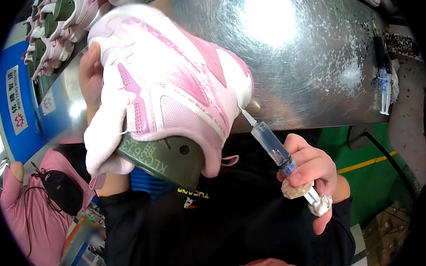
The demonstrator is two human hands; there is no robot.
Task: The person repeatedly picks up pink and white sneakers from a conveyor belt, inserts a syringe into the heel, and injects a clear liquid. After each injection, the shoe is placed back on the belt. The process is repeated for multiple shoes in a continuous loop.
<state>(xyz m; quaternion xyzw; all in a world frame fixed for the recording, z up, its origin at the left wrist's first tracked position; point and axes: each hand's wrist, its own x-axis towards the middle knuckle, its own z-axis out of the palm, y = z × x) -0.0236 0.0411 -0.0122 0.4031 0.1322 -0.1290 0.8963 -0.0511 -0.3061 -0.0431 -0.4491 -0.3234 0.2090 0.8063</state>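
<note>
A pink and white sneaker (184, 81) is held up in front of me, tilted, with a dark green shoe last (168, 159) inside it. My left hand (92, 74) grips it from the far left side; most of that hand is hidden behind the shoe. In my right hand (313, 164) is a clear syringe (271, 142), partly filled with clear liquid. Its needle tip meets the edge of the white sole, where sole and upper join. Lumps of pale, wadded material wrap the syringe's flange and plunger end, with my fingers closed around them.
Under the shoe stretches a scratched metal table (305, 51) with white flecks toward its right. More syringes (385, 83) lie at its right edge. Several pink shoes (54, 40) on green lasts stand at upper left. Someone in a pink top (34, 214) is at lower left.
</note>
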